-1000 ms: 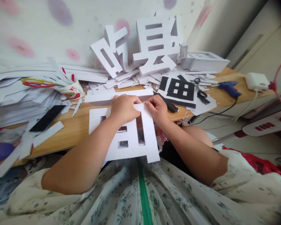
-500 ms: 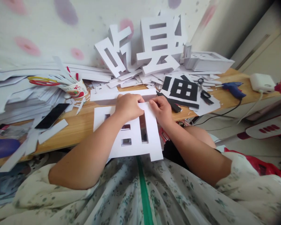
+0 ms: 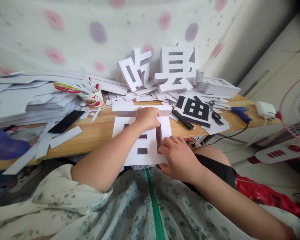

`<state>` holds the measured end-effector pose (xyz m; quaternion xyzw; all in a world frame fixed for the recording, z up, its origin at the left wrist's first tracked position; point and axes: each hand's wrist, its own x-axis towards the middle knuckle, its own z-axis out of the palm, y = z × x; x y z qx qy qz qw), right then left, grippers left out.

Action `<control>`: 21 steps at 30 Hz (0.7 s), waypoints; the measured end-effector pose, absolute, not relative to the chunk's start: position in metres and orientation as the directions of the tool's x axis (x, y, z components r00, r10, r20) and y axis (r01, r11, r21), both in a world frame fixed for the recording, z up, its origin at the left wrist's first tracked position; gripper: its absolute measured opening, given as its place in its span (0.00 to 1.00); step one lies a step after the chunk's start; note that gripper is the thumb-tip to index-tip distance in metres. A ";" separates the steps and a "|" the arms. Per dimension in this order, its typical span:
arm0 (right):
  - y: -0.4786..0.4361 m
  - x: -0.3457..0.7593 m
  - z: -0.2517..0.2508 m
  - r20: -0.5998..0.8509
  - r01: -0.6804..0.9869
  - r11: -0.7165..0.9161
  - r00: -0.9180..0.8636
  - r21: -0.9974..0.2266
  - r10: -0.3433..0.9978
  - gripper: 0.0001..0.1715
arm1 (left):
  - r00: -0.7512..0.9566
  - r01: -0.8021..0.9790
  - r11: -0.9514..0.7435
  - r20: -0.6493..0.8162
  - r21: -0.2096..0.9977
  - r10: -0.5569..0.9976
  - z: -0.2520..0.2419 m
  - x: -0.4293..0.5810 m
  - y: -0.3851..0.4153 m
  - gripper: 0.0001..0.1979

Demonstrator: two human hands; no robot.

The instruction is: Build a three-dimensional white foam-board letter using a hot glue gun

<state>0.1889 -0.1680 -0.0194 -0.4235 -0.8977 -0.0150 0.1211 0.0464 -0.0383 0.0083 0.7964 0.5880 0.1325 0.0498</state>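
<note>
A white foam-board character (image 3: 152, 146) with cut-out slots lies at the table's front edge, partly over my lap. My left hand (image 3: 148, 118) is closed on its upper part, fingers curled at the top of the long right-hand slot. At the lower right, my right hand (image 3: 178, 158) grips the character's right-hand bar, fingertips at the slot and thumb by the bottom edge. A long white foam-board piece (image 3: 125, 110) stands just behind my left hand. The undersides of the fingers are hidden.
Finished white characters (image 3: 175, 71) lean at the back over white scraps. Scissors (image 3: 215, 111), a blue glue gun (image 3: 241, 113) and black character cut-outs (image 3: 197, 108) lie right. Left are a paper cup (image 3: 92, 99) of tools, a phone (image 3: 66, 122) and stacked boards (image 3: 40, 106).
My right hand has moved from the character's top edge down to its lower right. My left hand stays near the top. The camera view has shifted, showing more of the wall.
</note>
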 end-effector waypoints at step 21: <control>-0.156 0.198 -0.021 0.143 0.732 0.637 -0.623 -0.242 0.769 0.14 | 0.307 0.918 -0.328 0.125 0.224 0.944 0.011 0.043 -0.035 0.13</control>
